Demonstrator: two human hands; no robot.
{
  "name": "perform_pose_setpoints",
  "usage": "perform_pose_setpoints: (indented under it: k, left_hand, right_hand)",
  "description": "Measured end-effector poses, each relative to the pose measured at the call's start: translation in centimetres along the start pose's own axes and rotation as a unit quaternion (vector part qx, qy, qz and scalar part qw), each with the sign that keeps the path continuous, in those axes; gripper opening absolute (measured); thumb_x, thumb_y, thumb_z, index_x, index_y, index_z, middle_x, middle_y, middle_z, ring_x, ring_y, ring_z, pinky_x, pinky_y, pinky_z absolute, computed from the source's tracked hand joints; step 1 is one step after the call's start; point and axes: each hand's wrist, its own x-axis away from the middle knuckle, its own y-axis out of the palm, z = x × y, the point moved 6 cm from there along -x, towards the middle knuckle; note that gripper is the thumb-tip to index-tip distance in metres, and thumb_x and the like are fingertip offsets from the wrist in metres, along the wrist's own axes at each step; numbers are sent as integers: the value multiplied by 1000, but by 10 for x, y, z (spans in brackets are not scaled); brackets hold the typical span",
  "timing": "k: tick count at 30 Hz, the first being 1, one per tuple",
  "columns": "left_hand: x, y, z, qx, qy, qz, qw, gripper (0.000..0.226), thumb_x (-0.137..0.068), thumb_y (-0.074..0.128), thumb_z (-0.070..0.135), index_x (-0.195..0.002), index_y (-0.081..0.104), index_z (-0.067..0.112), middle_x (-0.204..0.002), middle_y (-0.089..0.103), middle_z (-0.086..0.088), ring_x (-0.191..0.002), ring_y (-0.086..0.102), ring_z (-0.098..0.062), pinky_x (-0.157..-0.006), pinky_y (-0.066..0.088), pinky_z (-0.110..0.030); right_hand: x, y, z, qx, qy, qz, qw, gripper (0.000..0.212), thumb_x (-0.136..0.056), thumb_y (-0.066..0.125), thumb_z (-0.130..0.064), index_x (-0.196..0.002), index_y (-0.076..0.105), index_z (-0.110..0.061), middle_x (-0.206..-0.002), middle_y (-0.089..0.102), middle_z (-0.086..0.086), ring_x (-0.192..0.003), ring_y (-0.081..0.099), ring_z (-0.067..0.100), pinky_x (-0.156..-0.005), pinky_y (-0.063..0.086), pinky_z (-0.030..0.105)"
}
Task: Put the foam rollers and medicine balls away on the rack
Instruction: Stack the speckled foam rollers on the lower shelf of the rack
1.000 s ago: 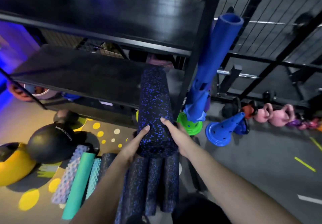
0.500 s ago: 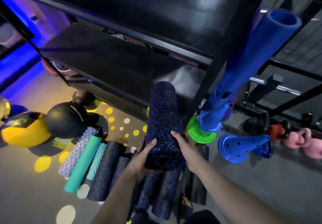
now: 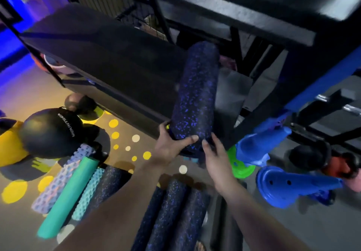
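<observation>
At the far left a yellow ball is sitting on the floor, with a black medicine ball bearing white lettering touching its right side and a smaller dark ball lying just behind that. In front of them a row of rollers is lying side by side on the floor: a lavender textured roller, a smooth teal roller, a teal textured roller and a dark speckled one.

Above these the black rack is stretching across the view. The left hand is gripping the near end of a speckled foam roller, its thumb lying across the front and its fingers curling round the left side. This roller is pointing away from the person, its far end reaching over the middle shelf and its near end sticking out past the shelf's front edge; whether it is resting on the shelf is unclear. The right hand is cupping the right side of the same end, thumb tip touching the foam.

Below the hands three more speckled rollers are lying together on the floor, with a plain black roller beside them. Further right a green disc is lying near blue cones, and kettlebells are standing at the right edge.
</observation>
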Motion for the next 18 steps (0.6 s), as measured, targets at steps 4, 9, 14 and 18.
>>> perform_pose_setpoints:
  k: [4, 9, 14, 18]
  left_hand:
    - [-61, 47, -25, -52, 88, -12, 995, 104, -59, 97, 40, -147, 42, 31, -131, 54, 17, -120, 54, 0, -110, 42, -23]
    - [-75, 86, -57, -201, 133, -4, 971, 79, -80, 81, 48, -149, 46, 33, -159, 31, -2, -149, 26, -14, -119, 18, -20]
    - [-73, 91, -55, -234, 109, -22, 966, 55, -99, 61, 32, -151, 43, 34, -166, 23, -5, -155, 13, -18, -124, 14, -29]
    - [-88, 89, -38, -179, 107, 14, 978, 44, -90, 66, 25, -134, 63, 26, -138, 60, 0, -130, 56, -16, -117, 38, -36]
  right_hand:
    - [-56, -7, 26, 159, -117, 62, 978, 49, -102, 51, -11, -150, 43, -4, -153, 46, 18, -141, 44, 30, -117, 27, 26]
    - [-67, -1, 54, 298, -205, -2, 932, 65, -95, 48, 4, -156, 24, 5, -166, 13, 19, -152, 23, 32, -121, 22, 29]
    - [-71, -4, 55, 319, -208, -56, 923, 71, -97, 52, -5, -158, 17, 2, -168, 4, 18, -150, 27, 37, -117, 30, 36]
    - [-90, -6, 50, 321, -162, -93, 928, 80, -99, 56, -17, -159, 6, 2, -167, -6, 20, -152, 19, 36, -116, 20, 28]
